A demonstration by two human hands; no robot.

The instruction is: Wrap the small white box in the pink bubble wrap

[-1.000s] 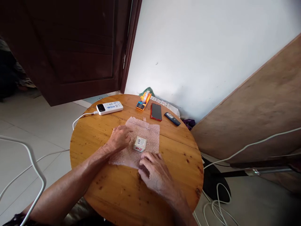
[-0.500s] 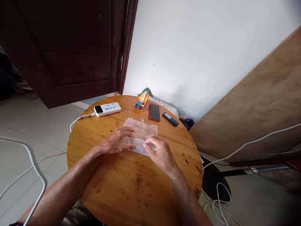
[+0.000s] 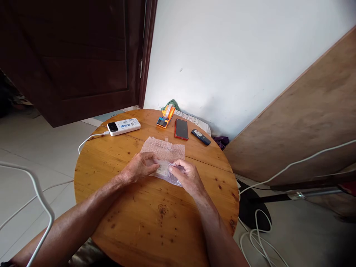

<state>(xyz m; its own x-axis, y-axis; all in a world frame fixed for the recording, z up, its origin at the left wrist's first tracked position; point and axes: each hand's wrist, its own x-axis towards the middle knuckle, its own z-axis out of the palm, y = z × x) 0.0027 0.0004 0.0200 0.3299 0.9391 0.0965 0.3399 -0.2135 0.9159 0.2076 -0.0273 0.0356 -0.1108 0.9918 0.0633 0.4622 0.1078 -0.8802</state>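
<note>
A sheet of clear, pinkish bubble wrap (image 3: pixel 169 149) lies on the round wooden table (image 3: pixel 133 226), its near part folded or layered between my hands. My left hand (image 3: pixel 141 166) is at its left side, thumb and fingers closed on the wrap's edge. My right hand (image 3: pixel 187 176) pinches the wrap at the right, thumb against fingers. A pale, flat shape shows through the plastic between the fingertips; what it is cannot be made out. A small clear strip sticks up from the wrap's far edge.
Along the table's far side are a white power bank (image 3: pixel 124 127) with a cable, an orange tape dispenser (image 3: pixel 166 116), a red-edged phone (image 3: pixel 181 129) and a dark remote-like device (image 3: pixel 200 137). Cables hang at both sides.
My left thumb and fingers have closed from an open spread onto the wrap. My right hand still pinches it. The near part of the wrap has shifted, and the view has moved slightly.
</note>
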